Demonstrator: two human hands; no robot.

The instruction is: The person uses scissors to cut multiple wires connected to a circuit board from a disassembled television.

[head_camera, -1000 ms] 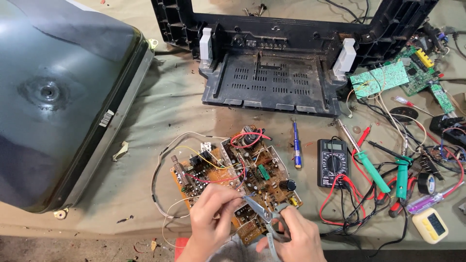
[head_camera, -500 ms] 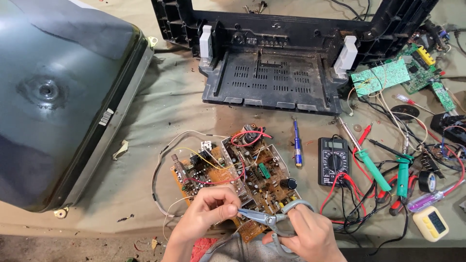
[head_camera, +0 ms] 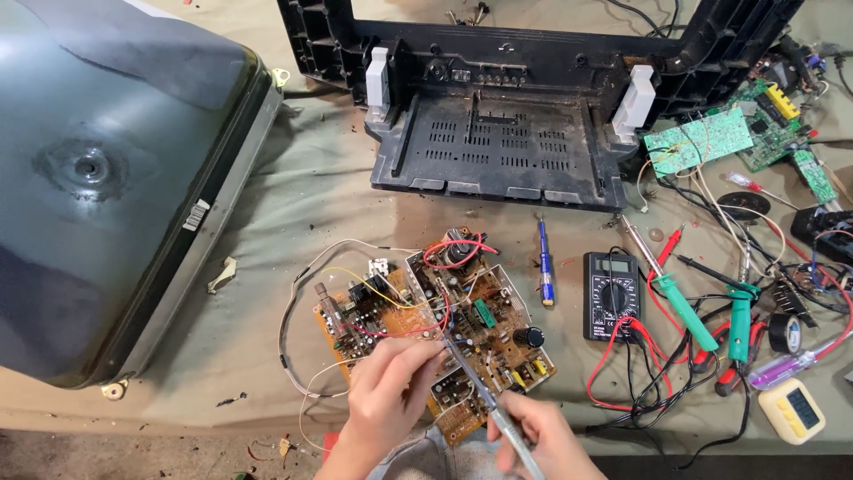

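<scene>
- My workbench (head_camera: 338, 204), draped in a soiled olive cloth, fills the frame.
- Left: a picture tube (head_camera: 98, 178) lying face down.
- Top centre: a black plastic cabinet base (head_camera: 506, 147).
- Lower centre: an orange circuit board (head_camera: 444, 333), flat on the cloth under my hands.
- Centre right: a blue screwdriver (head_camera: 545, 262) and a black multimeter (head_camera: 609, 295), just apart.
- Right: green-handled soldering irons (head_camera: 689, 311) among tangled leads.
- Upper right: green circuit boards (head_camera: 702, 140).

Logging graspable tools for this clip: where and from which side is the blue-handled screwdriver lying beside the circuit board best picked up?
Grip the blue-handled screwdriver around its blue handle, from above. It lies flat on the cloth, pointing away from the person, with bare cloth on both sides between the orange circuit board and the black multimeter.
</scene>
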